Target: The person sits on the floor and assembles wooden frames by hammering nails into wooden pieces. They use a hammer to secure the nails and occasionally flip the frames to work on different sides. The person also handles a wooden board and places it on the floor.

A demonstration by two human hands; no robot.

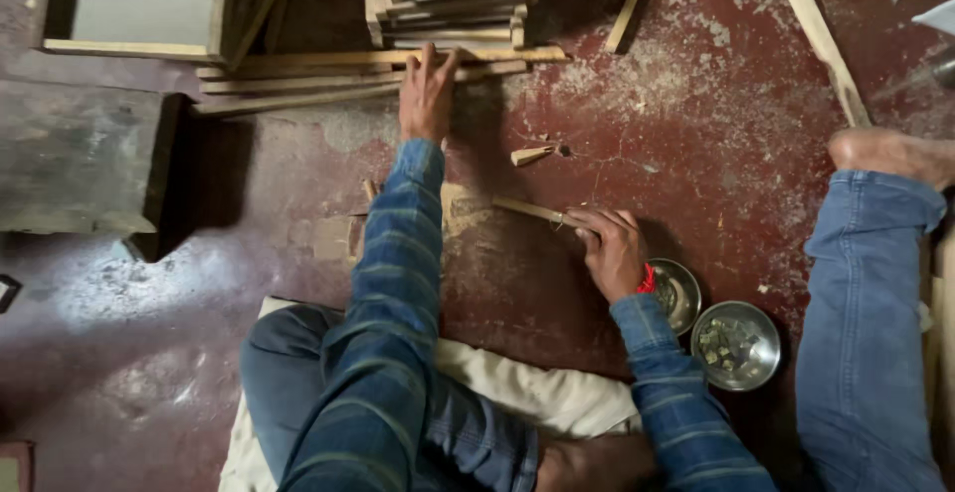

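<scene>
Left hand [428,94] at twelve o'clock, fingers pressed together, flat on long wooden strips [338,79]. Right hand [609,249] at center, fingers pinching short wooden stick [525,209] on red floor [696,134]; steel bowls [734,345] at four o'clock.

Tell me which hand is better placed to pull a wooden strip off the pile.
Left. The left hand already rests on the long wooden strips, while the right hand holds a short stick near the steel bowls.
</scene>
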